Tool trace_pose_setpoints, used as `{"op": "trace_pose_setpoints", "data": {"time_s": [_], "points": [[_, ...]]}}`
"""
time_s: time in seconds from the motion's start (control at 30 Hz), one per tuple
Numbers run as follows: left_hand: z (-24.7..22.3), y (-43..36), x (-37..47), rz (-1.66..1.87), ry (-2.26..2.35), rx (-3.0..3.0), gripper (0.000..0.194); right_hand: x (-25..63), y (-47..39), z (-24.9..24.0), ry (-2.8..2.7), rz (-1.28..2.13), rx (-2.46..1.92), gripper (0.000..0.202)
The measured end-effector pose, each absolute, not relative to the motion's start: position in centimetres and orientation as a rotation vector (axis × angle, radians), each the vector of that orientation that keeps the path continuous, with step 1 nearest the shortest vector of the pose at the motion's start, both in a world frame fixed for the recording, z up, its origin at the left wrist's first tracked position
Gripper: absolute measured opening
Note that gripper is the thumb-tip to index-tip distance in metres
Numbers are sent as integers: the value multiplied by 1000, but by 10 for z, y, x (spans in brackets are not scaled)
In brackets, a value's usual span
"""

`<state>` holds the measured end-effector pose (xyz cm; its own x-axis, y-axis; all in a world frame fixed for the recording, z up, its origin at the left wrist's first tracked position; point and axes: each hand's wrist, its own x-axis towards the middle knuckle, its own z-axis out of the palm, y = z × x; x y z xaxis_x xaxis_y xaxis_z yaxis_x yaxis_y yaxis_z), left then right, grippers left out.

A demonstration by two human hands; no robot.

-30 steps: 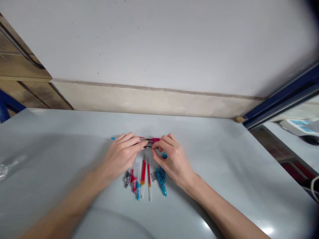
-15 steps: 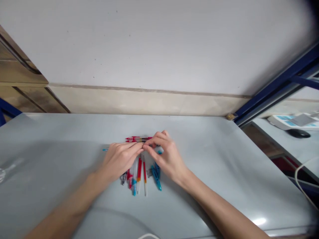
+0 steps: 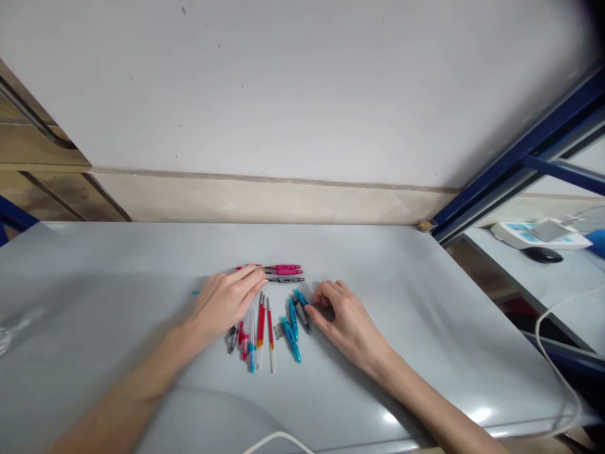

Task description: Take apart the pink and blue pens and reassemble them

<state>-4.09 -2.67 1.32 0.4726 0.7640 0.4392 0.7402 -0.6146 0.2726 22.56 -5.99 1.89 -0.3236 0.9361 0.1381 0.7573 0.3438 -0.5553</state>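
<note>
My left hand (image 3: 229, 299) is closed at the left end of a grey pen (image 3: 286, 279), its fingertips hiding that end. Two pink pens (image 3: 286, 270) lie just beyond it. A small blue tip (image 3: 196, 292) pokes out left of this hand. My right hand (image 3: 347, 325) has curled fingers, with thumb and forefinger at the end of a short blue pen barrel (image 3: 300, 296). Beside it lie a grey barrel (image 3: 303, 317) and more blue barrels (image 3: 290, 339). Between the hands are red ink refills (image 3: 261, 321) and clear pen parts with red, blue and black ends (image 3: 251, 353).
The pens lie on a grey table (image 3: 142, 252) against a wall. A white cable (image 3: 278, 435) crosses the front edge. At right stand a blue metal frame (image 3: 496, 164), a black mouse (image 3: 542, 255) and a white device (image 3: 539, 233). Clear plastic (image 3: 14, 331) lies far left.
My hands were together over the pens. The right hand has moved right and nearer to me, to the blue barrels. A grey pen now shows beside the pink ones; the left hand stays near it.
</note>
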Motion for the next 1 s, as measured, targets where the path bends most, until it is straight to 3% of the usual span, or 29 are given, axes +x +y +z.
{"op": "trace_pose_setpoints", "data": {"time_s": [0.37, 0.5, 1.0], "points": [[13, -26, -43, 750, 1373, 2719, 28, 215, -21, 45, -2034, 580, -1292, 3], [11, -28, -43, 776, 1365, 2719, 26, 206, -15, 35, -1876, 720, -1060, 7], [14, -35, -32, 1032, 1212, 2684, 21, 211, -18, 10, -1572, 983, -1078, 13]]}}
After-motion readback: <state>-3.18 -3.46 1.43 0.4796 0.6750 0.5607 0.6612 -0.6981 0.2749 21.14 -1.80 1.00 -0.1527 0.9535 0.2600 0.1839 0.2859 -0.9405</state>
